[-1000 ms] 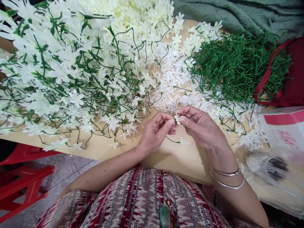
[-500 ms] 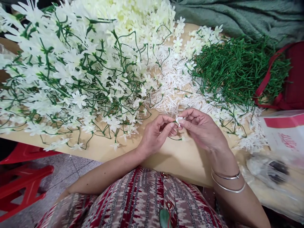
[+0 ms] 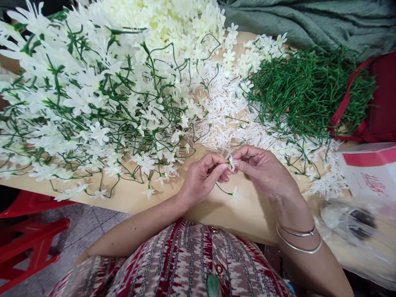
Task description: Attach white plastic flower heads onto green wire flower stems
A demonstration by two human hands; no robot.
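My left hand [image 3: 199, 178] pinches a green stem just behind a small white artificial flower [image 3: 231, 163]. From the other side, the thumb and forefinger of my right hand [image 3: 267, 172] close on the front of the same flower, where its petals or stamens are partly covered by the fingertips. Below the hands a thin green stem [image 3: 223, 190] curves out, ending in another small white bloom [image 3: 235, 194]. Just beyond my fingers lies a spread of thin white stamens [image 3: 216, 128] on the tan table [image 3: 213, 212].
Finished-looking white flowers on green stems [image 3: 99, 111] pile up on the left. Loose cream petals [image 3: 185, 20] lie behind, green stems [image 3: 303, 86] at right. Beside them are a red bag [image 3: 385, 99], a printed bag [image 3: 368, 177] and a clear plastic bag [image 3: 361, 231]. Red stools [image 3: 34, 243] stand lower left.
Between my fingers the white flower has turned, its petals now standing more upright. The lower stem and bloom show more clearly. Both hands stay almost in place.
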